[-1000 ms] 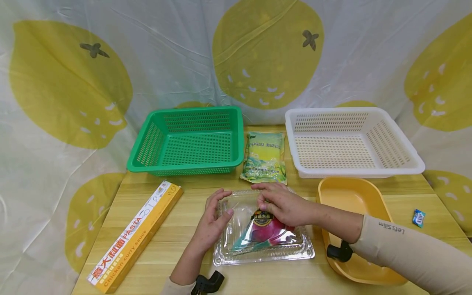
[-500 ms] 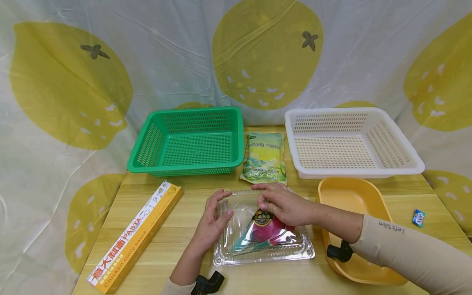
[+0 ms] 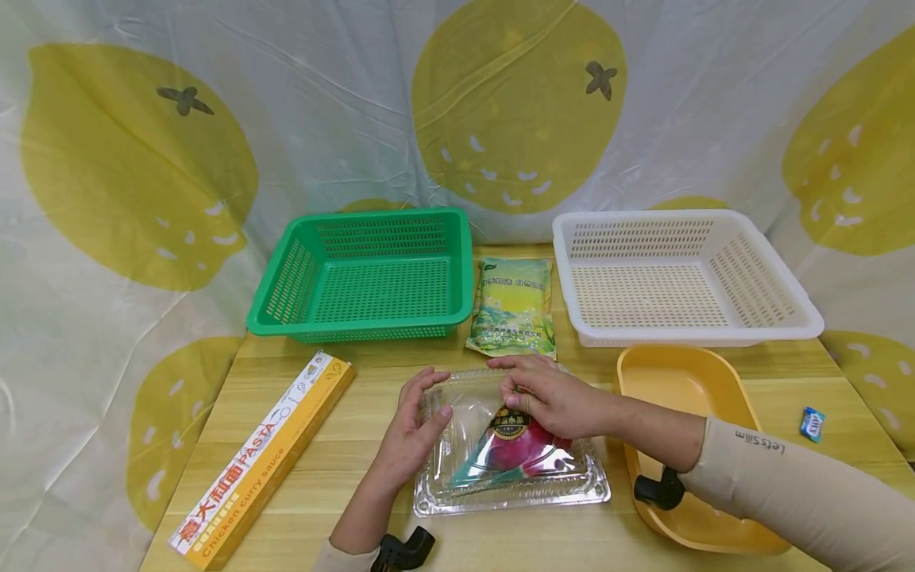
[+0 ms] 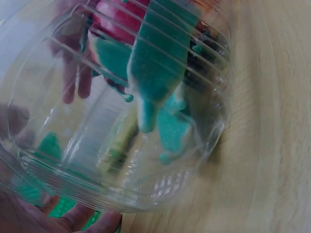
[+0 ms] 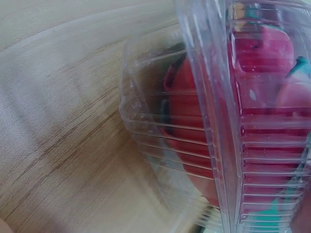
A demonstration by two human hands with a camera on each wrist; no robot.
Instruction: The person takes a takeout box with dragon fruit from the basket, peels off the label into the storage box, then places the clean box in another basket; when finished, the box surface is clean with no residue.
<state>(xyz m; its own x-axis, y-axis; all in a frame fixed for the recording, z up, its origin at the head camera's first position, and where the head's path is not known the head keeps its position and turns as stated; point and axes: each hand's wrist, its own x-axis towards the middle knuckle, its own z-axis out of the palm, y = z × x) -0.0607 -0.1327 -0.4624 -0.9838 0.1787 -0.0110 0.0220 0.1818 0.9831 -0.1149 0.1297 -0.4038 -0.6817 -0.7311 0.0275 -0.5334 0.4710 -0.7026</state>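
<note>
A clear plastic fruit box (image 3: 465, 469) with its lid down lies on the table in the head view. Through the lid shows a pink dragon fruit (image 3: 511, 453) with green scales, below a black and gold label (image 3: 509, 425). My left hand (image 3: 411, 433) holds the box at its far left corner, thumb on the lid and fingers outside the edge. My right hand (image 3: 546, 393) grips the far part of the lid, with some fingers curled in against the thumb. Ribbed clear walls and the fruit fill much of both wrist views.
Behind stand a green basket (image 3: 268, 322) and a white basket (image 3: 689, 332), with a green-yellow packet (image 3: 513, 306) between them. A pasta box (image 3: 264, 461) lies left. A yellow tub (image 3: 682, 381) sits under my right forearm; a small blue packet (image 3: 811, 423) is farther right.
</note>
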